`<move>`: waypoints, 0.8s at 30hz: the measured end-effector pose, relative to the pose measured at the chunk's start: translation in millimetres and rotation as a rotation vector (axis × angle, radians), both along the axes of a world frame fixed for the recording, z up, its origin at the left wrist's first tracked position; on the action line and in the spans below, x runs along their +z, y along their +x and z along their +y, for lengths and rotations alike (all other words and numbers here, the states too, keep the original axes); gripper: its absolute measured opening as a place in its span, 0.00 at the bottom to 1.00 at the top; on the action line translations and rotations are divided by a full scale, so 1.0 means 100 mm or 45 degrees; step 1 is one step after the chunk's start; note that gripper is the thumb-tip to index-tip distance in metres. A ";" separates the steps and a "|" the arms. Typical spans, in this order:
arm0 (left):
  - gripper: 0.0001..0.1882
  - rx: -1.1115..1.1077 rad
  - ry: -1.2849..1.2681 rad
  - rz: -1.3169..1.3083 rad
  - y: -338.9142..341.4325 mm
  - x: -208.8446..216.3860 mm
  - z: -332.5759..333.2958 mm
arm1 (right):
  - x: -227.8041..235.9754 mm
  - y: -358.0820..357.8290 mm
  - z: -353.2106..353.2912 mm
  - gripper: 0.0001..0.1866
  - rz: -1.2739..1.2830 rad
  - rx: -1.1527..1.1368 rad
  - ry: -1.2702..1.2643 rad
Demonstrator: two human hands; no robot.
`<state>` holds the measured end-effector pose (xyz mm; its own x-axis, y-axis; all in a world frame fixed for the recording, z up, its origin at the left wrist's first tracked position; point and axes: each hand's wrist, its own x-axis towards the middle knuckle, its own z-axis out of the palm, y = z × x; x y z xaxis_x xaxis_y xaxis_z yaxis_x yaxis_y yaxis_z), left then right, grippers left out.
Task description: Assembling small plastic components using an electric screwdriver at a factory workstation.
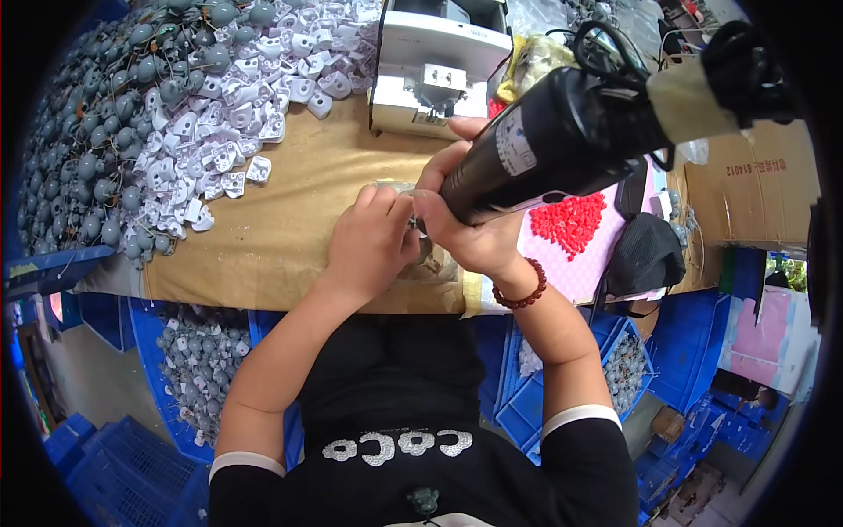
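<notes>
My right hand [479, 233] is wrapped round the lower end of a black electric screwdriver [553, 140], its thumb and a fingertip beside my left fingers. The tool leans up to the right, and its tip is hidden by my hands. My left hand [371, 235] is closed, fingers curled inward, over the near edge of the table. What it pinches is too small and covered to name. Below the fingertips, a small clear-taped patch [435, 263] shows on the brown tabletop [290, 220].
White plastic parts [233, 132] and grey round pieces with wires [97, 167] are heaped at left. A white machine [439, 66] stands ahead. Red pieces [569, 224] lie on a pink sheet at right, near a black mesh item [647, 255]. Blue crates [145, 470] stand below.
</notes>
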<state>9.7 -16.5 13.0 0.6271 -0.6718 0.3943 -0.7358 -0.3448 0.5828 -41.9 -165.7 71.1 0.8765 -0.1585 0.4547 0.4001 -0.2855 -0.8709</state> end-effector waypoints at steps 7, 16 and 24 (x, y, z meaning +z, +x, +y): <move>0.16 0.018 0.010 0.001 -0.02 0.02 0.01 | -0.05 -0.03 0.06 0.37 -0.001 0.007 0.111; 0.18 0.012 -0.008 0.011 -0.03 0.01 0.01 | -0.08 0.04 0.07 0.36 -0.054 -0.045 0.010; 0.22 0.062 0.165 0.034 -0.10 0.06 0.01 | 0.00 0.24 -0.60 0.21 0.256 -0.469 0.555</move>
<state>0.1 -15.4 19.1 0.6693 -0.6844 0.2891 -0.7012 -0.4533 0.5503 -18.4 -225.5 70.9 0.7907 -0.6022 0.1106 0.1583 0.0265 -0.9870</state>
